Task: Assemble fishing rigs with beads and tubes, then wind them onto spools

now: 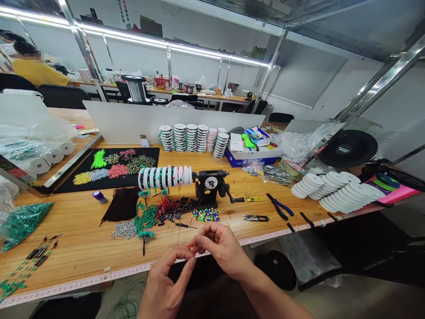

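My left hand (pixel 168 279) and my right hand (pixel 221 248) meet just over the front edge of the table. Thumb and fingertips of both are pinched together around a small red piece (pixel 194 253), too small and covered to name exactly. A thin line (pixel 173 237) loops up from the fingers. Beyond them lie multicoloured beads (pixel 207 215), red and black tubes with leads (pixel 172 210), green tubes (pixel 147 217) and grey metal bits (pixel 123 230). A hand-cranked winder (pixel 210 186) holds a row of white spools (pixel 164 177) on its shaft.
Thread snips (pixel 255 218) and blue-handled pliers (pixel 279 207) lie to the right, before stacked white discs (pixel 352 195). A black mat (pixel 109 173) bears coloured piles at left. Stacked spools (pixel 191 138) stand behind the winder. A measuring tape (pixel 133 270) runs along the table edge.
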Action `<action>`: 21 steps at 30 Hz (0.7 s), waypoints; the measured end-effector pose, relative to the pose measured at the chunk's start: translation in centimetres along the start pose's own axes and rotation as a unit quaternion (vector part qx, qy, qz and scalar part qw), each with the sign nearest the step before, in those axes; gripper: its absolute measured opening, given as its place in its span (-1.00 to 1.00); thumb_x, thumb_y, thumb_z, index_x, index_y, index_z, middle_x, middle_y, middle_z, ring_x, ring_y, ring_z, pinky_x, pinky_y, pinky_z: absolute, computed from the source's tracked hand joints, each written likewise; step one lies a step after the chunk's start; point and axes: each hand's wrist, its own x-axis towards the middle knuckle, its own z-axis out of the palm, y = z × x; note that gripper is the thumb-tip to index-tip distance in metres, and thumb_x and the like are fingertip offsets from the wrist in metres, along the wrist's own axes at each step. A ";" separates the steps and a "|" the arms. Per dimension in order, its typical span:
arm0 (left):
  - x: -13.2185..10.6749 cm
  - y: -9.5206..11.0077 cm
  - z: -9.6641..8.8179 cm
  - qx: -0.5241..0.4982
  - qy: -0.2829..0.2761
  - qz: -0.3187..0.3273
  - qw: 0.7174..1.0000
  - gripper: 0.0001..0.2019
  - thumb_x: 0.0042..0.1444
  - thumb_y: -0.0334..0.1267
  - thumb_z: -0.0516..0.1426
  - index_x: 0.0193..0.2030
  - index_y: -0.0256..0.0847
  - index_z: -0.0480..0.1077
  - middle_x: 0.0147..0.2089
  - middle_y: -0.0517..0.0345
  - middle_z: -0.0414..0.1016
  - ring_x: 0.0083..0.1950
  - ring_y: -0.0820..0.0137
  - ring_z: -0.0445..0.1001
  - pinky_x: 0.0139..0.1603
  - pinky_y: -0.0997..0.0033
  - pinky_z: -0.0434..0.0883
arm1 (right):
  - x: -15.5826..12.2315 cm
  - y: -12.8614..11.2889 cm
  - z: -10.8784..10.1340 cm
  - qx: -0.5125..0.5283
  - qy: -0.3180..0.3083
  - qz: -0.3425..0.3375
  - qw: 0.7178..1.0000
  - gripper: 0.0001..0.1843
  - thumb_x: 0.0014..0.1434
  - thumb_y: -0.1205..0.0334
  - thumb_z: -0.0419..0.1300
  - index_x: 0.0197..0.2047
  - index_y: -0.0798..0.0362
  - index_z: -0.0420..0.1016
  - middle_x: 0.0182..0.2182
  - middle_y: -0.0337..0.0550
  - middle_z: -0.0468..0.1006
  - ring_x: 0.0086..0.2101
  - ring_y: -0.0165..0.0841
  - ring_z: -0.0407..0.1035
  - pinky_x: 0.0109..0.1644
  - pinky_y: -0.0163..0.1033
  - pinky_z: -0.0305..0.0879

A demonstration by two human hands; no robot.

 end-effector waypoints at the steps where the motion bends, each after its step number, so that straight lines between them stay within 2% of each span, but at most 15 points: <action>1: 0.0 0.0 0.0 0.000 0.000 0.000 1.000 -0.93 0.21 -0.22 0.19 -0.31 -0.06 0.48 -0.25 0.26 0.63 -0.17 0.41 0.61 -0.10 0.58 0.49 | 0.0 0.0 0.0 0.000 0.000 0.000 1.000 -0.59 0.11 -0.08 0.40 -0.35 0.12 0.48 -0.42 -0.12 0.63 -0.40 -0.40 0.52 -0.27 -0.33 0.42; 12: 0.2 0.2 -0.1 0.010 -0.004 0.002 1.000 -0.90 0.21 -0.22 0.18 -0.33 -0.07 0.47 -0.27 0.27 0.62 -0.18 0.42 0.60 -0.08 0.59 0.47 | 0.2 -0.2 -0.1 0.010 -0.009 0.007 1.000 -0.54 0.11 -0.15 0.37 -0.35 0.10 0.41 -0.41 -0.09 0.65 -0.40 -0.40 0.52 -0.31 -0.35 0.39; 21: 0.0 0.4 -0.1 0.021 0.002 0.009 1.000 -0.93 0.21 -0.23 0.19 -0.32 -0.05 0.48 -0.25 0.27 0.63 -0.17 0.42 0.62 -0.11 0.59 0.49 | -0.1 -0.2 0.3 0.010 -0.005 0.000 1.000 -0.58 0.11 -0.10 0.39 -0.34 0.09 0.43 -0.40 -0.11 0.63 -0.38 -0.39 0.51 -0.24 -0.31 0.40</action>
